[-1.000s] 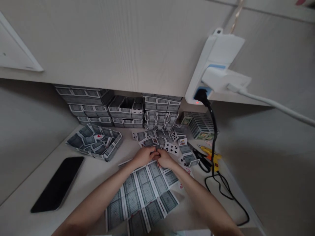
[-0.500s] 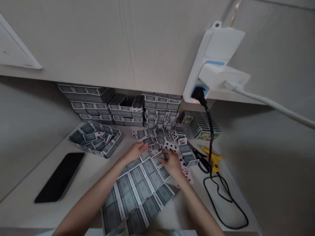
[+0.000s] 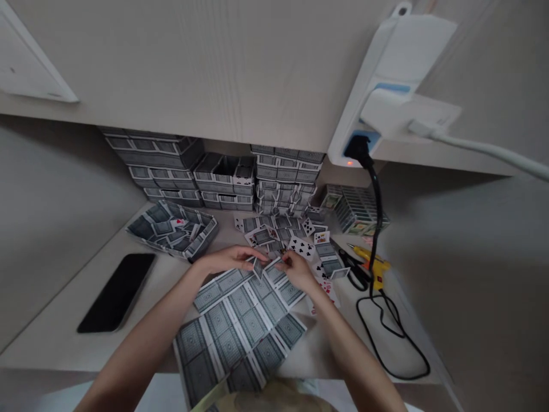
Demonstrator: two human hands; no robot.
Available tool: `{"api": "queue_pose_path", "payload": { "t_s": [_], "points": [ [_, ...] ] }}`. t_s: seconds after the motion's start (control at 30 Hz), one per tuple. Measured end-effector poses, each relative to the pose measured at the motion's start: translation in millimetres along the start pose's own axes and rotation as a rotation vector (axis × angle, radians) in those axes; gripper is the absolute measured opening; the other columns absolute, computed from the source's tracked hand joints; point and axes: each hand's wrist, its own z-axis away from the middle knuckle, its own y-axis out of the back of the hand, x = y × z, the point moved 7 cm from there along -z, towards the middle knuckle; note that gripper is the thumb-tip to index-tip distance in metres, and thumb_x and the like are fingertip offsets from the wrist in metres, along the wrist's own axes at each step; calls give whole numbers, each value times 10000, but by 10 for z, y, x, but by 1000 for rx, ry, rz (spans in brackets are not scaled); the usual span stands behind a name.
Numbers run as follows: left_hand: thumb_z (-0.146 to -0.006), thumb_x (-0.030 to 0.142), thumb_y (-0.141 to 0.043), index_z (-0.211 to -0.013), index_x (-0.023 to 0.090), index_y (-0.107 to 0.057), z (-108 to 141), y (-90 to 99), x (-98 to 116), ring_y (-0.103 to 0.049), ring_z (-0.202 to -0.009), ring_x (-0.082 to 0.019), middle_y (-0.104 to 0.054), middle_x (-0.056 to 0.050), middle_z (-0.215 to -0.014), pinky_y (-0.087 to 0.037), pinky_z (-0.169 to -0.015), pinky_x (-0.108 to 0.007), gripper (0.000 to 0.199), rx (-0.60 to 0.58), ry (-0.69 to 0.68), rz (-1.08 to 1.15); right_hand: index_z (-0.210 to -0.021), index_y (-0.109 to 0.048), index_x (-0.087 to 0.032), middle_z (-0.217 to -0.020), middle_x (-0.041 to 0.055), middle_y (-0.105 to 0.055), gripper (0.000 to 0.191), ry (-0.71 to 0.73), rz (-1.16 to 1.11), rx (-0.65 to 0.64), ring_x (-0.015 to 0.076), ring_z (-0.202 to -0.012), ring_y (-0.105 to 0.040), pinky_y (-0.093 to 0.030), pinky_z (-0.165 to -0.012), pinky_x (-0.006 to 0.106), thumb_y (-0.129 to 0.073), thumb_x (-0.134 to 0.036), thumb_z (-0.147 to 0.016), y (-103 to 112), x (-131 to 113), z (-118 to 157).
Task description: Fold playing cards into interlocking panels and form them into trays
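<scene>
A large folded sheet of joined playing cards, backs up, lies at the front middle of the desk. At its far left corner my left hand is closed around a small upright folded card flap. My right hand pinches the sheet's far edge just to the right of it, thumb and fingers together. The fingertips of both hands are close to each other. Beyond them, loose cards lie scattered, some face up, and partly hidden by my fingers.
A card-made tray holds loose cards at left, behind a black phone. Stacked card boxes line the back. Scissors, a yellow glue gun with its cord and packed decks are right. A power strip hangs above.
My left hand has turned more sideways and come nearer my right hand, with the card flap now raised at its fingers. The camera view has shifted slightly.
</scene>
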Motion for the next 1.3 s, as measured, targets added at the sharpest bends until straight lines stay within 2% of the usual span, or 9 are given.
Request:
{"api": "queue_pose_path", "payload": {
  "t_s": [0.13, 0.23, 0.37, 0.47, 0.6, 0.7, 1.03, 1.17, 1.3],
  "points": [
    [-547, 327, -709, -1016, 217, -588, -100, 5, -45, -511, -1002, -187, -608, -42, -1030, -379, -842, -261, 497, 57, -23, -139, -660, -478, -186, -599, -31, -496, 141, -11, -43, -4, 133, -585, -484, -360, -553, 235, -541, -312, -647, 53, 3, -22],
    [-621, 389, -635, -804, 154, -638, -198, 62, -119, -559, -803, -156, -643, -23, -813, -409, -701, -220, 298, 193, -6, -297, -676, -493, -180, -627, -22, -524, 157, 0, -100, -12, 132, -601, -505, -377, -567, 236, -537, -328, -652, 64, -15, -32],
    [-678, 470, -538, -580, 121, -582, -276, 199, -196, -473, -557, -110, -533, 22, -527, -327, -506, -197, 365, 406, 33, -458, -710, -531, -169, -640, -14, -561, 171, 24, -192, -205, 127, -599, -524, -384, -553, 228, -520, -337, -678, -106, -67, -2],
    [-691, 451, -527, -602, 131, -574, -282, 242, -211, -468, -574, -113, -537, 24, -544, -309, -501, -191, 335, 464, 22, -554, -697, -541, -166, -606, -18, -568, 171, 3, -204, -255, 124, -566, -523, -373, -521, 220, -521, -335, -686, -208, -44, 17],
    [-679, 360, -562, -719, 146, -564, -248, 225, -220, -523, -702, -145, -609, -2, -726, -361, -587, -199, 217, 430, -1, -636, -678, -562, -161, -607, -3, -589, 185, -30, -208, -151, 137, -580, -537, -386, -542, 231, -529, -343, -675, -223, 55, -1],
    [-709, 342, -525, -750, 148, -535, -227, 234, -246, -531, -719, -154, -602, -11, -753, -374, -610, -211, 199, 413, 19, -672, -704, -581, -155, -625, 10, -602, 199, -60, -236, -111, 147, -591, -546, -396, -560, 243, -538, -344, -658, -216, 110, -11],
    [-762, 390, -431, -789, 158, -451, -270, 233, -309, -517, -745, -166, -550, -19, -767, -390, -646, -240, 235, 349, 23, -675, -708, -593, -153, -637, 9, -617, 174, 0, -135, -118, 138, -591, -545, -389, -545, 230, -546, -311, -652, -39, -102, -75],
    [-765, 380, -420, -793, 165, -436, -283, 221, -313, -514, -746, -172, -543, -26, -766, -389, -650, -245, 217, 338, 40, -674, -703, -605, -155, -647, 11, -632, 160, -12, -168, -151, 140, -590, -557, -396, -543, 229, -561, -298, -644, -27, -111, -95],
    [-771, 370, -409, -809, 172, -426, -274, 192, -297, -509, -744, -164, -538, -22, -781, -386, -654, -237, 203, 319, 48, -695, -701, -614, -157, -645, 9, -633, 148, 12, -196, -125, 135, -587, -555, -398, -549, 227, -572, -286, -641, -8, -70, -98]
  ]
}}
